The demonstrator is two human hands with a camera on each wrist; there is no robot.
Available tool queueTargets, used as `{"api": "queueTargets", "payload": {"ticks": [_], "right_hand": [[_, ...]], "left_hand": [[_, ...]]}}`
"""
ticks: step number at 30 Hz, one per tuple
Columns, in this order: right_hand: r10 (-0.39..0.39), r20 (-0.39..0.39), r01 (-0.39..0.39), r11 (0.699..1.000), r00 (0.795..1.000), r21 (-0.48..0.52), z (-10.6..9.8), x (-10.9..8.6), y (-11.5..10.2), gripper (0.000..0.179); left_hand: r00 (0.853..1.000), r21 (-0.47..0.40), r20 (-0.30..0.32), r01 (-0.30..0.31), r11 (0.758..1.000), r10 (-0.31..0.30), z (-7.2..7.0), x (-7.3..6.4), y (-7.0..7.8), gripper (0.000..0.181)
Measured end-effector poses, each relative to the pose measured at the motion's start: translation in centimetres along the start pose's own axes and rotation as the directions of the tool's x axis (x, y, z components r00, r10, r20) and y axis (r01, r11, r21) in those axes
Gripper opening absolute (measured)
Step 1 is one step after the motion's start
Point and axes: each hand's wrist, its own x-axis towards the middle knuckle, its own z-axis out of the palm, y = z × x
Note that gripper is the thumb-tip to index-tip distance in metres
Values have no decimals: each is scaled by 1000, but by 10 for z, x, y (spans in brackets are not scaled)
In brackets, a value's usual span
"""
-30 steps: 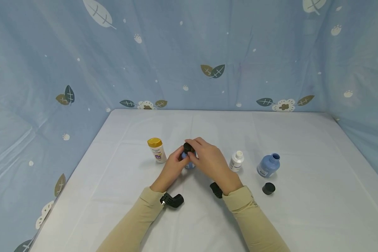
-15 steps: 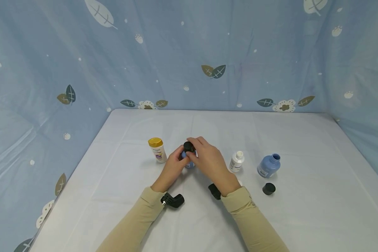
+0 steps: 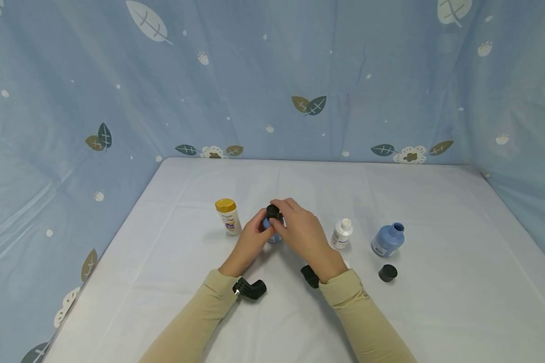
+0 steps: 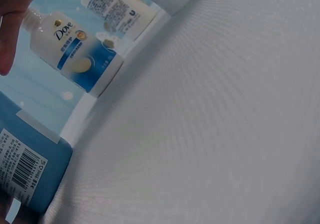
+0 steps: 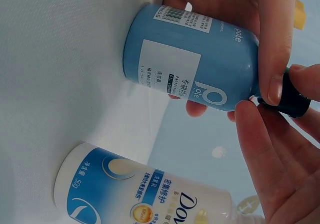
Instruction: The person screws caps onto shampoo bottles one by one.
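Observation:
My left hand [image 3: 247,243] holds a small blue shampoo bottle [image 5: 170,66] upright on the table, fingers wrapped around its side. The right hand [image 3: 306,237] pinches a black cap [image 3: 273,212] at the bottle's mouth between thumb and fingers. In the right wrist view, the left thumb also lies against the cap, and fingers cover much of the bottle's neck. Beyond the right hand stands an uncapped white Dove bottle [image 3: 342,233]. To the left of my left hand is a white bottle with a gold cap [image 3: 225,205].
Farther right stands an open blue bottle [image 3: 387,239], with a loose black cap [image 3: 388,273] in front of it. In the left wrist view, another white bottle [image 4: 120,11] shows behind the Dove bottle. White cloth covers the table [image 3: 163,302]; a blue curtain [image 3: 272,60] hangs behind.
The right hand shifts slightly around the black cap, its fingers changing position a little. The left hand stays around the blue bottle; the other things have not moved.

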Motion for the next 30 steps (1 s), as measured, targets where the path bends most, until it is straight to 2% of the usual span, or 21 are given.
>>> {"api": "queueTargets", "payload": {"ticks": [13, 18, 20, 22, 26, 30], "right_hand": [[-10, 8, 10, 1000, 1000, -13, -2, 0, -2, 42], [-22, -39, 22, 1000, 999, 0, -9, -1, 0, 41], [-36, -64, 36, 999, 997, 13, -13, 0, 1, 41], [-51, -86, 54, 998, 995, 34, -19, 1, 1, 42], [-82, -121, 93, 992, 989, 89, -34, 4, 3, 42], [-53, -150, 77, 984, 987, 159, -51, 5, 8, 42]], "left_hand": [[999, -27, -7, -50, 998, 50, 1, 1, -2, 53], [998, -59, 1, -61, 996, 61, 1, -5, 20, 56], [997, -59, -10, -71, 996, 70, 2, -8, 30, 58], [995, -52, -31, -97, 994, 95, 4, -9, 34, 59], [985, -43, -82, -159, 986, 155, 7, -9, 45, 59], [963, -41, -141, -236, 971, 228, 9, -10, 57, 56]]}}
